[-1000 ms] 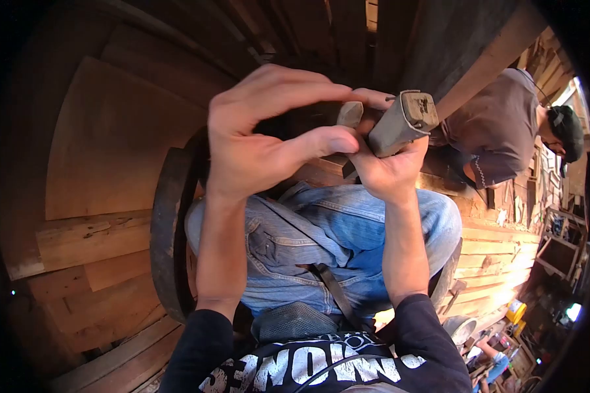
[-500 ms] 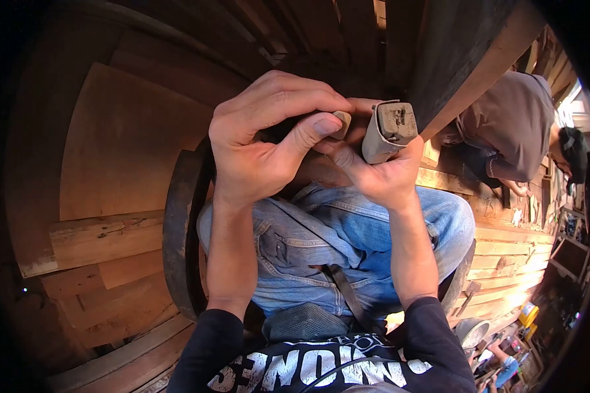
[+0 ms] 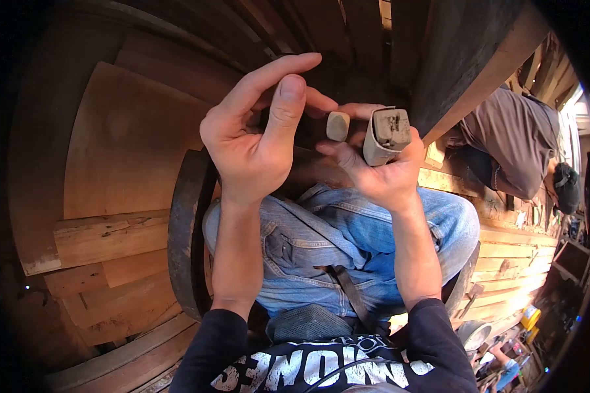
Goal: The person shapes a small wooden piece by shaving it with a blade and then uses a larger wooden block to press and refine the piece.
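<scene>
My left hand (image 3: 259, 128) is open in front of my chest, thumb and forefinger raised and apart. Its farther fingers reach toward a light wooden piece (image 3: 338, 126) with a rounded, squarish end facing me. My right hand (image 3: 393, 170) grips a wooden block wrapped in a grey sheet that looks like sandpaper (image 3: 387, 135), its worn end pointing up at me. The right thumb and fingertips lie around the rounded wooden piece, just left of the block. The rest of that piece is hidden behind its end.
A thick wooden beam (image 3: 482, 62) slants close past my right hand. Flat boards (image 3: 131, 147) lie at left, beside a dark curved rim (image 3: 189, 236) near my knee. Another person (image 3: 518, 141) bends over the plank floor (image 3: 505, 262) at right. A yellow container (image 3: 530, 318) stands lower right.
My left thumb and forefinger have let go of the rounded wooden end and opened up and leftward, uncovering it. My right hand keeps its hold on the wrapped block, nearly still.
</scene>
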A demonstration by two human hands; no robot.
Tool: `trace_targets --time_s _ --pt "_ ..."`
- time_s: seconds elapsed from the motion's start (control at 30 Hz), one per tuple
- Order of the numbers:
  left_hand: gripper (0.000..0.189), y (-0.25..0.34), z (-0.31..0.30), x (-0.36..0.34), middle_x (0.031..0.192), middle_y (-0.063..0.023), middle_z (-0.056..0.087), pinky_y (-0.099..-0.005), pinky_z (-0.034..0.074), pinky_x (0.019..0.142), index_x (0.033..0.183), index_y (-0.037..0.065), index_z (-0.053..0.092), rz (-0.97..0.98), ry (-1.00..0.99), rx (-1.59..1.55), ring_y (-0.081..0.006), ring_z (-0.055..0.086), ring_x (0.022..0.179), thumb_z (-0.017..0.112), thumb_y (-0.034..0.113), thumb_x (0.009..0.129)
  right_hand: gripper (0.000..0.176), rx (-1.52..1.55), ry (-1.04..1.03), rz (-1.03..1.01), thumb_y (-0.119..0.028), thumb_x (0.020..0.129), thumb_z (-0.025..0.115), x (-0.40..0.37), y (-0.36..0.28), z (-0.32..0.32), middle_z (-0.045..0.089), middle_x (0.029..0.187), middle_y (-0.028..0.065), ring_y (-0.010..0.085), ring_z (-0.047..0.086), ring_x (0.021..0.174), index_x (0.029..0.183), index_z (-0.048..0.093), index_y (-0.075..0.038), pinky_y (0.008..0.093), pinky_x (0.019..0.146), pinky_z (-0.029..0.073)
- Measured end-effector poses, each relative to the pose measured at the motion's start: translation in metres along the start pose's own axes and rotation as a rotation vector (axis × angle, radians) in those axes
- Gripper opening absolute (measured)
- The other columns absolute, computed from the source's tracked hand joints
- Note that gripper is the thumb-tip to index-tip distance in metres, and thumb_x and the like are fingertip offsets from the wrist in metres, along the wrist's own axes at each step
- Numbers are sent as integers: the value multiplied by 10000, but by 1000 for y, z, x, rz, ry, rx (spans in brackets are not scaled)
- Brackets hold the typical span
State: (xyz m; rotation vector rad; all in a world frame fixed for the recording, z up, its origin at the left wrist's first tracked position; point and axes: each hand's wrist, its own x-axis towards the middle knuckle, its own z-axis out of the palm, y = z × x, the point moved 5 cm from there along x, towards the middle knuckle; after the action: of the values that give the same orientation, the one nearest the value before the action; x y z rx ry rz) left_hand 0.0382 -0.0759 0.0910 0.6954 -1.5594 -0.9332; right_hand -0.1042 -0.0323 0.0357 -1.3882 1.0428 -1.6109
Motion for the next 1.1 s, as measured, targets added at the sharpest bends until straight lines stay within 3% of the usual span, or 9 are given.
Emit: trace_targets --time_s 0.13,0.23,0.3,0.33,0.4,0.47,0.63,0.97,1.1 --pt "268 -8 -9 0 722 -127 687 -202 485 659 1109 -57 612 80 14 82 -157 663 735 528 160 977 322 -51 22 -33 -47 697 811 3 -2 -2 712 889 81 142 696 815 977 654 -12 247 720 534" --pt "297 -12 -6 1 935 -168 685 -235 507 707 1204 -57 561 222 -229 103 -183 662 846 562 88 945 331 -124 3 -74 -16 696 806 3 -7 -3 692 852 51 99 648 755 989 654 0 227 689 519" --pt "412 -25 -2 0 1227 -197 574 -278 522 776 1291 -39 500 -68 152 97 -218 634 985 589 -4 891 340 -163 -17 -88 27 691 798 4 -8 -1 672 821 22 58 601 700 999 654 14 208 660 505" --pt "546 -25 2 -1 1401 -186 416 -310 527 823 1362 -19 431 -49 166 -40 -234 595 1086 602 -62 845 343 -146 -9 -91 16 682 808 4 -6 -1 670 819 17 54 597 697 991 660 7 203 652 493" --pt "543 -31 1 0 1358 -188 467 -306 529 822 1371 -20 416 -49 121 -7 -229 610 1062 598 -46 860 345 -132 0 -92 5 673 818 3 -6 -2 669 818 11 49 593 694 984 667 1 197 644 482" --pt "540 -31 2 1 1316 -189 518 -303 530 821 1379 -21 402 -47 77 29 -225 625 1038 594 -29 875 319 -126 7 -34 -110 715 823 3 -5 -3 709 854 77 133 690 778 973 656 -22 243 698 525" --pt "356 -29 4 -2 967 -162 696 -273 544 724 1247 -40 549 -200 27 -156 -188 685 775 603 110 928 312 -164 4 -59 -118 713 825 2 -6 -4 706 838 73 131 690 766 956 654 -22 241 687 524" --pt "276 -20 4 -3 945 -162 699 -313 560 744 1109 -39 646 -104 -43 -103 -214 688 809 581 174 946 286 -102 7 -73 -77 718 803 2 -3 -2 706 854 78 137 692 768 953 649 -23 245 677 528" --pt "284 -16 3 -3 935 -158 701 -320 557 766 1047 -37 672 1 -160 -84 -222 683 840 691 175 860 270 -13 13 -20 -50 718 789 0 4 -3 701 852 79 135 687 762 946 648 -27 248 674 526"
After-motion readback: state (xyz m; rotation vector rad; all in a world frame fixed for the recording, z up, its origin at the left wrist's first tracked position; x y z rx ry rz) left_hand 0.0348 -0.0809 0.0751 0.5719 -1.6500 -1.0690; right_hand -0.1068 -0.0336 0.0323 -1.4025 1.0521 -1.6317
